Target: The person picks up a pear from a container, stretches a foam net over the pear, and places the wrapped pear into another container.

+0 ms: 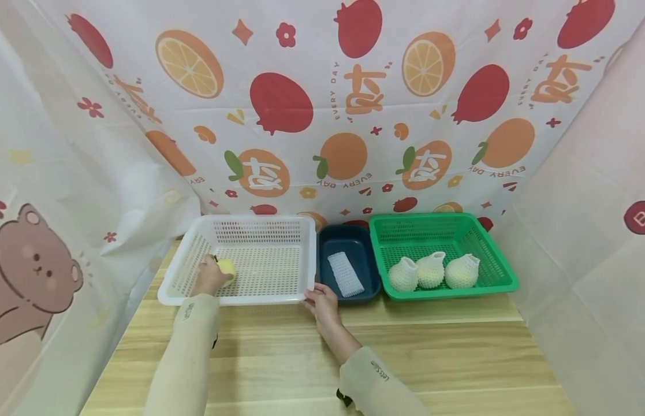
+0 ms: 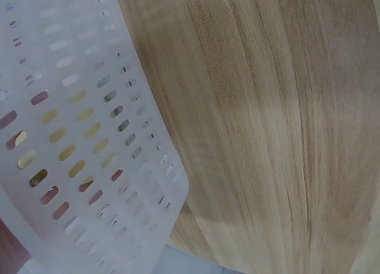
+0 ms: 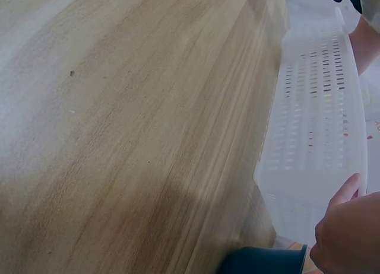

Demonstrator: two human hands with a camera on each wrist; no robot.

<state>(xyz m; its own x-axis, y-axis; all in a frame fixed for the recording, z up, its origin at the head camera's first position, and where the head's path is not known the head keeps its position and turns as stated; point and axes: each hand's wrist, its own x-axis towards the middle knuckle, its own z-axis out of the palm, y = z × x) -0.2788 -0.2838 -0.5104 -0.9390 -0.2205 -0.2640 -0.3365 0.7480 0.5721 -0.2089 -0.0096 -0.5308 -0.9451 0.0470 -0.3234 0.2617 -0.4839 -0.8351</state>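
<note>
My left hand (image 1: 210,276) reaches into the white plastic basket (image 1: 270,299) and grips a round yellow fruit (image 1: 227,267) near the basket's left side. Through the basket's slots the left wrist view shows patches of the yellow fruit (image 2: 76,150) and bits of fingers. At the basket's front right corner, my right hand (image 1: 323,303) holds the rim. The right wrist view has that hand (image 3: 350,232) at the basket's edge, with one finger along the rim. The fruit's exact kind is unclear.
A dark blue tray (image 1: 372,254) holds a flat white foam net sleeve (image 1: 345,274) beside the basket. Further right, a green basket (image 1: 504,277) contains three netted fruits: one at left (image 1: 403,275), one mid (image 1: 430,270), one right (image 1: 461,271). All stand on a wooden table (image 1: 280,358) before a printed curtain.
</note>
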